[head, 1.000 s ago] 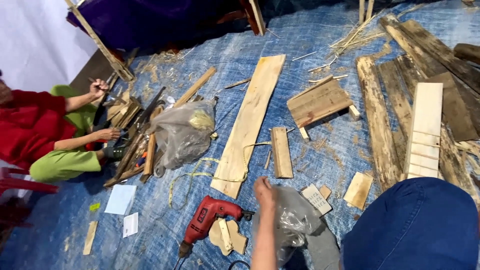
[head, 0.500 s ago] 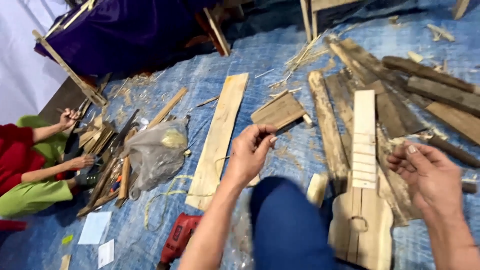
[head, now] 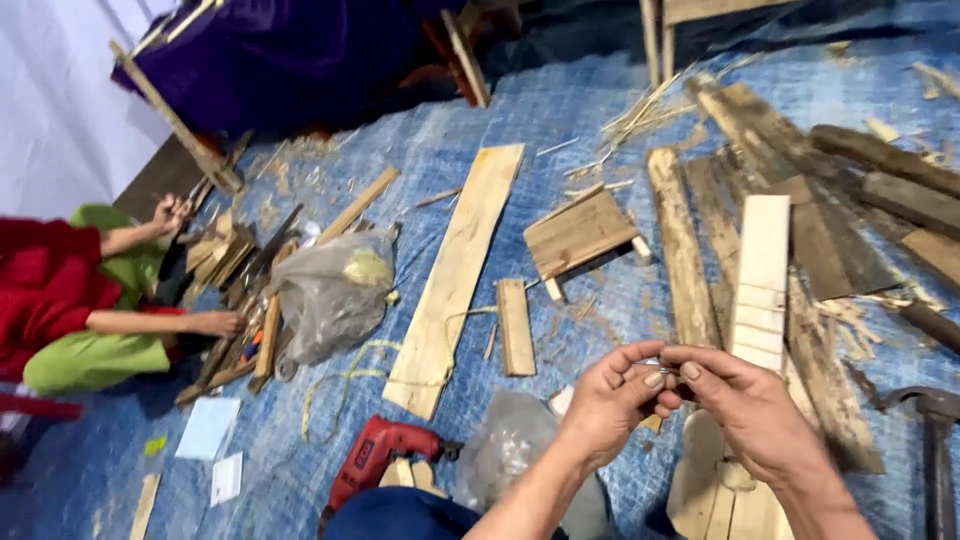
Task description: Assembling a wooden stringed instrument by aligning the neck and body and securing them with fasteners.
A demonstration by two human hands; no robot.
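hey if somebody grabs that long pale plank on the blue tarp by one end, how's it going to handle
The long pale plank looks thin and flat, so it would probably stay stiff, perhaps flexing slightly. Lying flat on the blue tarp, it shouldn't roll. Its length likely makes a one-end lift swing awkwardly.

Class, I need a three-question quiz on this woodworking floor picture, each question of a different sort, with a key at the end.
1. True or false: the left hand and the right hand meet at the fingertips around a small item.
2. Which lies nearest below the left hand? A) the red power drill B) the long pale plank C) the hammer
3. Fill in: the blue tarp bears a guitar-shaped wooden piece that runs under the ______ hand.

Key
1. True; the item itself is too small to identify.
2. A
3. right
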